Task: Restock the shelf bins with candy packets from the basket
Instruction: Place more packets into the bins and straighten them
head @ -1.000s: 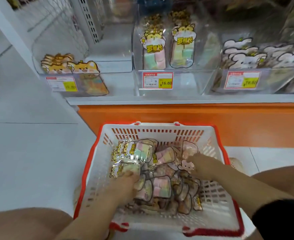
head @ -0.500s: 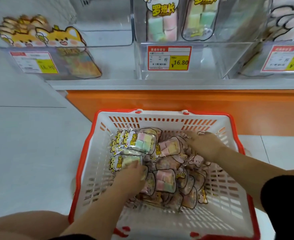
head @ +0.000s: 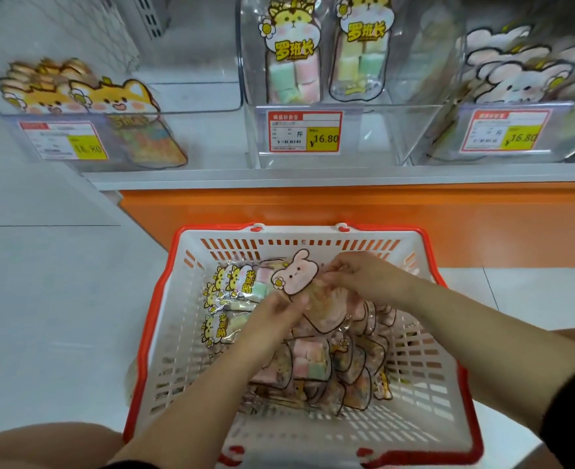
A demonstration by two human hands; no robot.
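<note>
Pink rabbit-headed candy packet (head: 294, 277), pinched by left hand (head: 279, 309) and right hand (head: 357, 277) over the basket (head: 164, 286), head far-left; likely matching far-right shelf bin (head: 516, 137) lies nearer the right hand.

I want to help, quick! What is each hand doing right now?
Left hand: pinches the pink bunny packet from below.
Right hand: pinches the same packet at its side.

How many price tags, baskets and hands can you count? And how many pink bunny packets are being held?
Price tags: 3
Basket: 1
Hands: 2
Bunny packet held: 1
Total: 7
</note>
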